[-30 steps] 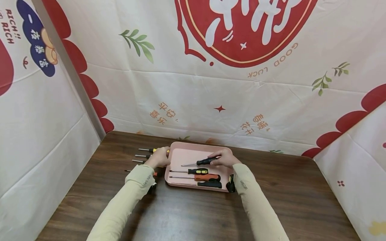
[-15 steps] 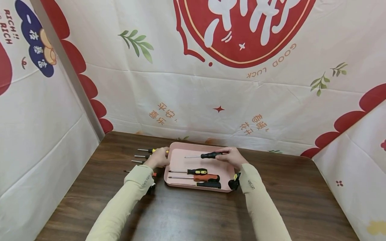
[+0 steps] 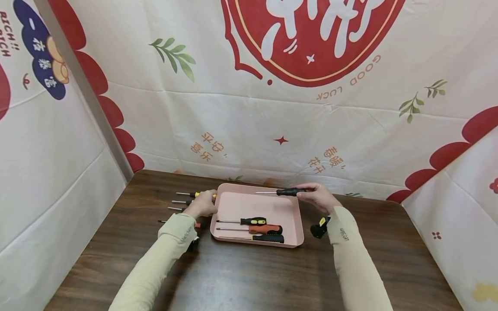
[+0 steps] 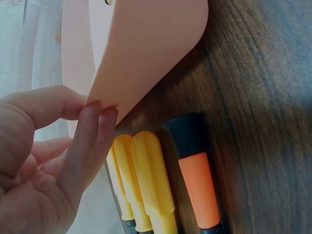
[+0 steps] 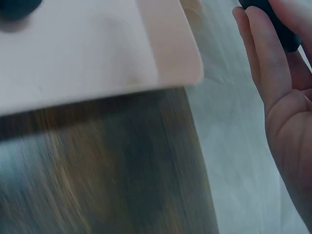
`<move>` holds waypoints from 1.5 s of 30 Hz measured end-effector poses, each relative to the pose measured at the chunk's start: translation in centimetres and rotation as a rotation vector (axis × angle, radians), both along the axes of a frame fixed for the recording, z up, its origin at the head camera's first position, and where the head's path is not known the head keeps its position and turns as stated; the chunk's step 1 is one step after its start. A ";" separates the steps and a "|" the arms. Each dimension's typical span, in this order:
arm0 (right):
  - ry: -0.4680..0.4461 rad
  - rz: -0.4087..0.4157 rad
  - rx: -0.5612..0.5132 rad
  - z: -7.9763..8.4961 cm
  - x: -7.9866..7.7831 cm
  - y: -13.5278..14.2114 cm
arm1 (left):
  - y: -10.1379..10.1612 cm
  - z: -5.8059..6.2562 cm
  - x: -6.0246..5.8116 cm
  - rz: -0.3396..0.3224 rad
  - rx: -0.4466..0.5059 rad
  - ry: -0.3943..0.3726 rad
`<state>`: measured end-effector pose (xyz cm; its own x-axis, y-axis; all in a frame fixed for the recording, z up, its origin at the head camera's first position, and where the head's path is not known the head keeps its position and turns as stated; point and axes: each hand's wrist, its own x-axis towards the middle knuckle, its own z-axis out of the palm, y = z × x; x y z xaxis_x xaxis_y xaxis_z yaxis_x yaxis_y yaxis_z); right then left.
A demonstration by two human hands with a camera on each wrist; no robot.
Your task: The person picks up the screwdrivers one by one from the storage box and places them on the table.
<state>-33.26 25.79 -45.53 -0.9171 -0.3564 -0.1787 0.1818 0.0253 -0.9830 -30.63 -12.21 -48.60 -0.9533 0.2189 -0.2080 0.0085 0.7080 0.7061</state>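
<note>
My left hand (image 3: 202,204) pinches the left rim of a pink tray (image 3: 268,203), thumb on one side of the wall and fingers on the other, as the left wrist view shows. My right hand (image 3: 320,197) holds a screwdriver (image 3: 288,191) by the end of its black handle, over the tray's far right corner with the shaft pointing left. Inside the tray, along its near side, lie a black-and-yellow screwdriver (image 3: 253,221), an orange-handled screwdriver (image 3: 266,229) and a black-handled screwdriver (image 3: 268,238), side by side with their handles to the right.
Left of the tray, several more screwdrivers lie on the wooden table (image 3: 249,280), among them yellow-handled ones (image 4: 151,175) and an orange-and-black one (image 4: 197,190), partly under my left hand. A printed cloth (image 3: 249,129) hangs behind the table's far edge.
My right hand has carried the black-handled screwdriver from low over the tray's middle, away and to the right, to its far right corner. My left hand keeps its grip on the rim.
</note>
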 end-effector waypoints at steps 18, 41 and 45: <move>0.003 -0.030 -0.131 0.1 1.3 6.6 | 0.3 -0.2 -0.1 -0.007 -0.006 0.010; -0.008 -0.044 -0.217 0.0 2.9 12.2 | 0.2 -0.4 -0.2 -0.011 -0.047 0.043; -0.019 -0.046 -0.261 -0.7 3.2 12.8 | 0.1 -0.5 -0.2 -0.015 -0.059 0.051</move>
